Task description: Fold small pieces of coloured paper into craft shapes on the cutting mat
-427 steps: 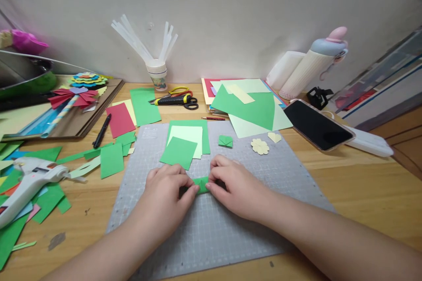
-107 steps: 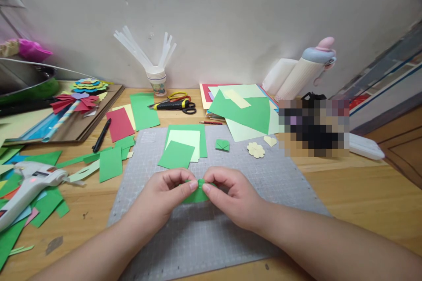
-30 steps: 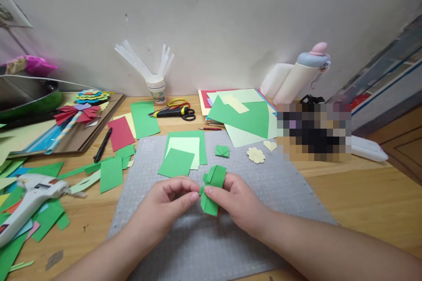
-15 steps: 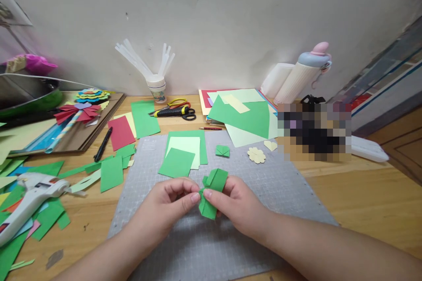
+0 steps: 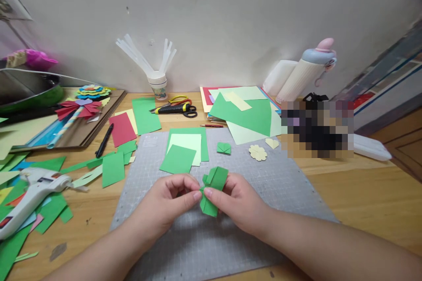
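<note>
A folded piece of green paper (image 5: 216, 180) is held between both hands above the grey cutting mat (image 5: 263, 197). My right hand (image 5: 240, 195) grips it, thumb pressed on its front face and the other fingers behind. My left hand (image 5: 178, 195) is closed, with thumb and index finger pinching the paper's left edge. Beyond my hands lie a small folded green paper heart (image 5: 223, 148), a cream paper flower (image 5: 257, 153) and a cream paper heart (image 5: 272, 143). Green and pale green sheets (image 5: 178, 159) overlap at the mat's upper left.
On the left lie a white glue gun (image 5: 42, 191), green scraps (image 5: 114, 169) and a black pen (image 5: 104, 140). Behind the mat are a utility knife (image 5: 174, 109), scissors (image 5: 190, 113), a cup of straws (image 5: 158, 85) and stacked paper (image 5: 250, 116). A bottle (image 5: 301, 74) leans against the wall.
The whole view has shifted slightly. Both hands keep their hold on the folded green paper, whose shape looks the same.
</note>
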Tool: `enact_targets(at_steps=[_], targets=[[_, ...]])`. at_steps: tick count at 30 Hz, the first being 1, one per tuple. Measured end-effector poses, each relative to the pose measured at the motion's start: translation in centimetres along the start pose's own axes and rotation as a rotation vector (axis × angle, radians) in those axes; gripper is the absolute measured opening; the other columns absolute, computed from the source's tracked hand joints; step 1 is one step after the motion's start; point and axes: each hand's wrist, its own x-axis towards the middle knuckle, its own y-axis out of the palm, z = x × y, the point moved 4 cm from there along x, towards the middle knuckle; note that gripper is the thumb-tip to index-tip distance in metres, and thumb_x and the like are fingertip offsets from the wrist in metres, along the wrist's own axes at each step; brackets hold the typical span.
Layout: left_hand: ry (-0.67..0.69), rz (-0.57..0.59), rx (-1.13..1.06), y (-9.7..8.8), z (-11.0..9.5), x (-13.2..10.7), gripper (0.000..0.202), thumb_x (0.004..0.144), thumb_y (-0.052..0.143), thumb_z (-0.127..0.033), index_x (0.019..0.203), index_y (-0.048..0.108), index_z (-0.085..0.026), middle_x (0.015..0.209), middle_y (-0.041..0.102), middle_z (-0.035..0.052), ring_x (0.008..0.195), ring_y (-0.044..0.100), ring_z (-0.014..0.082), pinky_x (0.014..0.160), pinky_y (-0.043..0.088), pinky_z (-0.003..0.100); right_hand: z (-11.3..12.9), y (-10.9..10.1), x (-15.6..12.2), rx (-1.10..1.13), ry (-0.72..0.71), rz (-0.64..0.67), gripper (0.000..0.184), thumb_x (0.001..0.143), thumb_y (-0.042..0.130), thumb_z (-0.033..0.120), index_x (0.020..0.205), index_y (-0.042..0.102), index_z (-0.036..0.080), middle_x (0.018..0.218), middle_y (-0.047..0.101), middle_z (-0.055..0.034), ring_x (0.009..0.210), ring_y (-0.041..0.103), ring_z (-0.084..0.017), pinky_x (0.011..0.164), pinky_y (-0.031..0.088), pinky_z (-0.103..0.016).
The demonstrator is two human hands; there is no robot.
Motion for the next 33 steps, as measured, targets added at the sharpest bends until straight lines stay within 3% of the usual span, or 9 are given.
enact_targets(at_steps=[5,12,21,27,33], targets=[[0.043,0.003,0.05,0.0,-0.1,0.0,0.018,0.067,0.071,-0.03,0.062,0.06,-0.017,0.067,0.056,-0.001,0.065,0.05,0.0133,0.063,0.039,0.025,0.0,0.1,0.0,-0.035,-0.019,0.005,0.025,0.081,0.057,0.042,0.076,0.055,0.018,0.068,0.046,0.0017,0.062,0.04,-0.011,0.06,0.036,-0.024],[0.134,-0.014,0.165,-0.1,0.1,-0.5,0.016,0.074,0.063,-0.023,0.061,0.054,-0.018,0.068,0.053,-0.002,0.066,0.049,0.0132,0.063,0.037,0.025,-0.2,0.5,-0.3,-0.053,-0.026,0.054,0.023,0.082,0.054,0.033,0.067,0.047,0.018,0.062,0.037,0.0041,0.058,0.032,-0.01,0.054,0.028,-0.023],[0.19,0.035,0.408,0.8,-0.7,-0.8,0.013,0.08,0.055,-0.025,0.068,0.054,-0.019,0.069,0.053,-0.0017,0.069,0.049,0.0149,0.064,0.037,0.026,-0.6,0.2,-0.1,-0.067,0.047,0.059,0.011,0.073,0.052,0.02,0.065,0.044,0.019,0.06,0.033,0.0053,0.055,0.03,-0.009,0.051,0.027,-0.022],[0.226,-0.024,0.506,0.5,-1.0,-1.3,0.018,0.083,0.051,-0.025,0.066,0.05,-0.019,0.068,0.054,-0.0023,0.068,0.05,0.0149,0.063,0.036,0.026,-0.4,0.4,-0.3,-0.036,0.047,0.061,0.014,0.076,0.055,0.028,0.071,0.048,0.017,0.064,0.038,0.0038,0.059,0.035,-0.01,0.054,0.029,-0.023],[0.163,-0.024,0.406,0.5,-0.3,-1.0,0.017,0.083,0.051,-0.027,0.068,0.052,-0.019,0.068,0.053,-0.0018,0.069,0.049,0.0152,0.064,0.038,0.027,-0.3,0.3,-0.2,-0.005,0.054,0.026,0.013,0.078,0.056,0.027,0.071,0.05,0.017,0.062,0.042,0.0041,0.057,0.036,-0.009,0.053,0.029,-0.022]])
